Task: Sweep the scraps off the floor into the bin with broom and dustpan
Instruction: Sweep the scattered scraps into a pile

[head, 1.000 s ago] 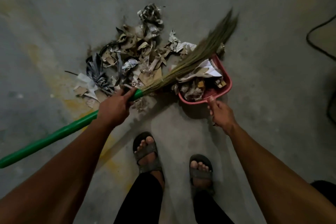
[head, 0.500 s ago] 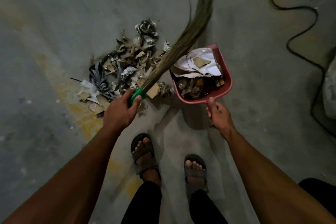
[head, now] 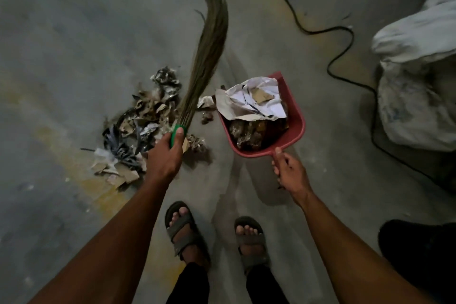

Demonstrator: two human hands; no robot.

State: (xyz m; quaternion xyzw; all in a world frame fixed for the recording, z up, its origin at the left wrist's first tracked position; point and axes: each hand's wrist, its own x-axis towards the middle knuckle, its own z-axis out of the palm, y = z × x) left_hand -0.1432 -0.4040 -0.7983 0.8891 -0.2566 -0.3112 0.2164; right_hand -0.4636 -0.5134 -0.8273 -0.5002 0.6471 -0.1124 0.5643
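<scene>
Grey concrete floor — yellow-stained, black cable

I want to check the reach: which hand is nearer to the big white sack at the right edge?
The right hand. It grips the red plastic dustpan's handle, left of the white sack. The left hand holds the broom farther left.

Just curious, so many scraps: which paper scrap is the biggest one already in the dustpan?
The crumpled white sheet, on top at the red dustpan's open front. It is pale and broad; the scraps under it are small, brown and dark.
</scene>
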